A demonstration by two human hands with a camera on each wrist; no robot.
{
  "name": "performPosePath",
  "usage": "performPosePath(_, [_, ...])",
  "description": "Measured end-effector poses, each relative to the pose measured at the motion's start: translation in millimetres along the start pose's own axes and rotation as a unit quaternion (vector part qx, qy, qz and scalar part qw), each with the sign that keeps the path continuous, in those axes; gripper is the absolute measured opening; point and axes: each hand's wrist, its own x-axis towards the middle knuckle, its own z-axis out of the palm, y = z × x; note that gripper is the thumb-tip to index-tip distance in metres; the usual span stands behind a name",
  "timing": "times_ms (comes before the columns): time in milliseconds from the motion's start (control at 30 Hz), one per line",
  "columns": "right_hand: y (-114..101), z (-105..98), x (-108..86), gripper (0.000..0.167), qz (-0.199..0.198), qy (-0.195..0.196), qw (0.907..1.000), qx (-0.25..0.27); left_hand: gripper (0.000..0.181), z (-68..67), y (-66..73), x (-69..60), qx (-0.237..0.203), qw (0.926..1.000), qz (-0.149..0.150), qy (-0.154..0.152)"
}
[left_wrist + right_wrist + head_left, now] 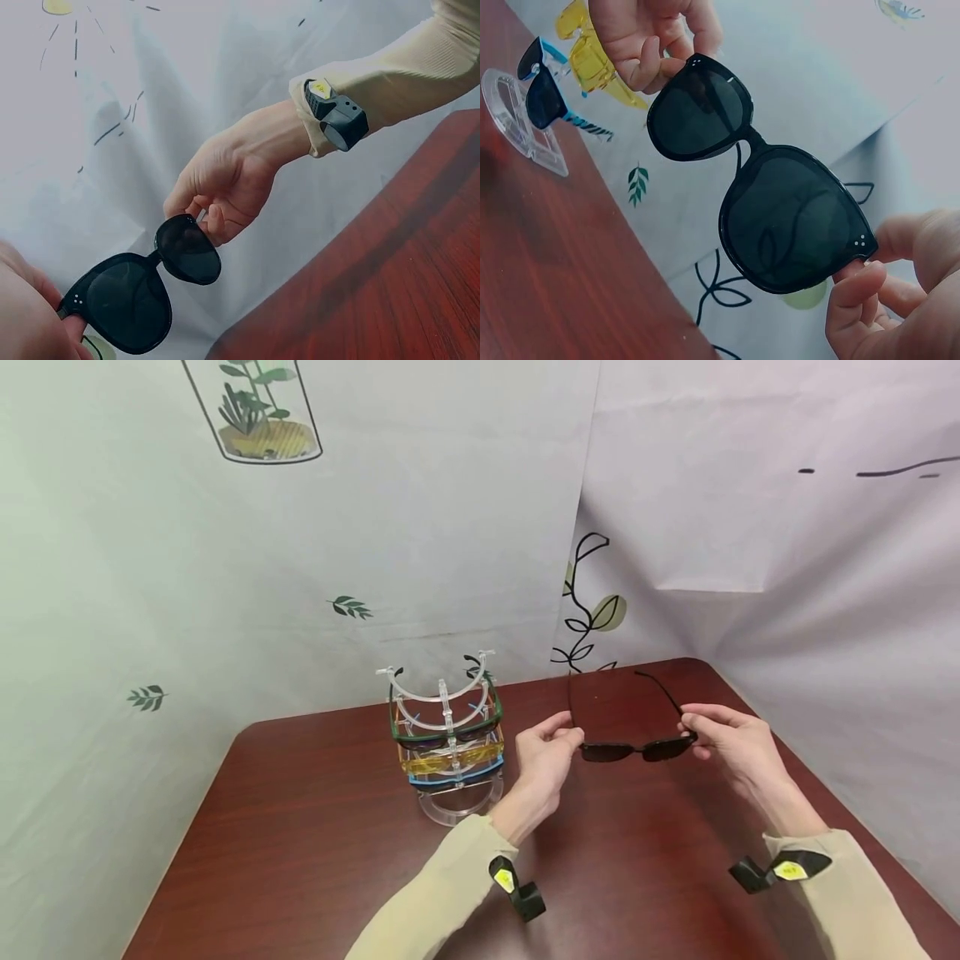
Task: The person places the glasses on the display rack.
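Both hands hold a pair of black sunglasses above the table, arms unfolded and pointing away from me. My left hand pinches the left corner near the hinge. At the other corner, thumb and fingers of my right hand pinch the frame. The dark lenses face the right wrist camera, where the sunglasses appear large. To the left of my left hand stands a clear plastic display rack carrying green-framed glasses, yellow glasses and blue-framed sunglasses.
The rack stands on a dark red wooden table. Pale cloth with printed plants hangs behind the table and along its right side. A black wrist camera is strapped on the left sleeve, another camera on the right.
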Motion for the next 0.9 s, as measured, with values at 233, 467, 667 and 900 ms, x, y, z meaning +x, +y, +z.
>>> performPosePath(233, [-6.4,6.8,-4.2,0.011,-0.014,-0.013,0.9996,0.020,0.032,-4.1,9.7,-3.7,-0.007,0.9999,0.009,-0.001])
performPosePath(467, [-12.4,14.7,-7.3,0.014,-0.032,-0.028,0.9978,0.050,0.033,-8.4,17.3,-5.2,-0.018,0.9997,0.019,0.001])
performPosePath(667, [-16.4,19.5,-10.0,0.015,-0.051,-0.040,0.9963,0.056,0.035,-11.3,26.7,-9.8,-0.023,0.9995,0.022,-0.002])
performPosePath(900, [-21.9,27.0,-11.9,0.014,-0.064,-0.052,0.9948,0.060,0.036,-19.0,38.1,-15.4,-0.027,0.9988,0.039,-0.010])
